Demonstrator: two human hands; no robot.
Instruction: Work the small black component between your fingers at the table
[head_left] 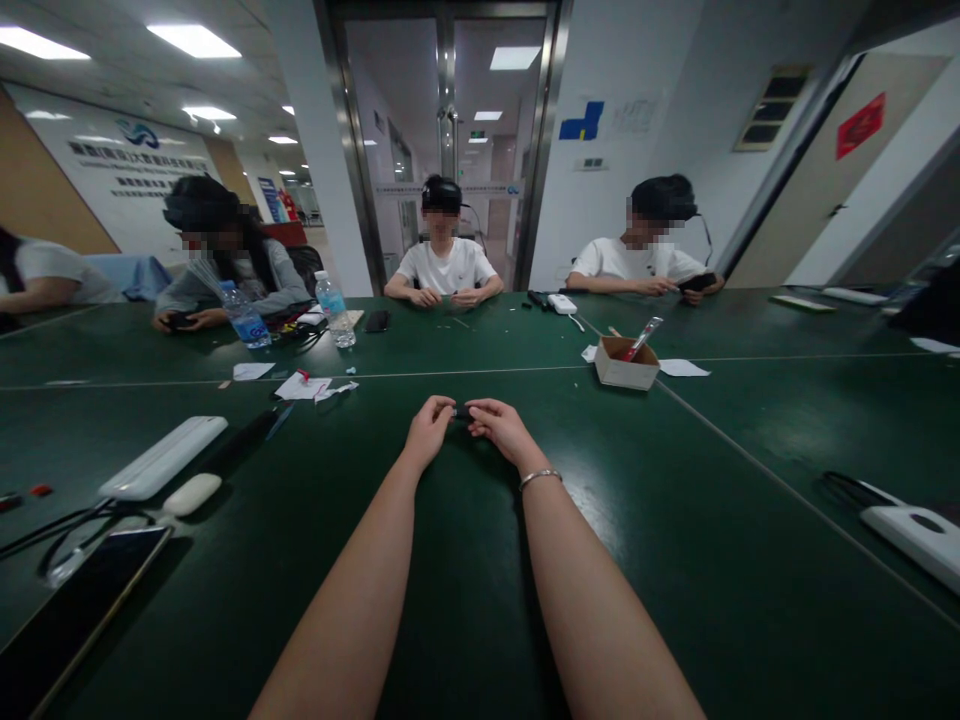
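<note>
Both my hands meet over the middle of the green table (465, 560), arms stretched forward. Between their fingertips is a small dark object (461, 411), too small for me to tell its kind. My left hand (430, 432) pinches its left end, where a lighter bit shows. On the other end, the fingers of my right hand (501, 428) are closed, with a silver bangle at that wrist. Part of the object is hidden by the fingers.
To the left lie a phone (82, 610), a white earbud case (193, 494), a white power bank (165, 458) and cables. Ahead stand a small cardboard box (627, 370), two water bottles (336, 310) and paper scraps (303, 386). Several people sit across the table. A white device (915, 540) is at right.
</note>
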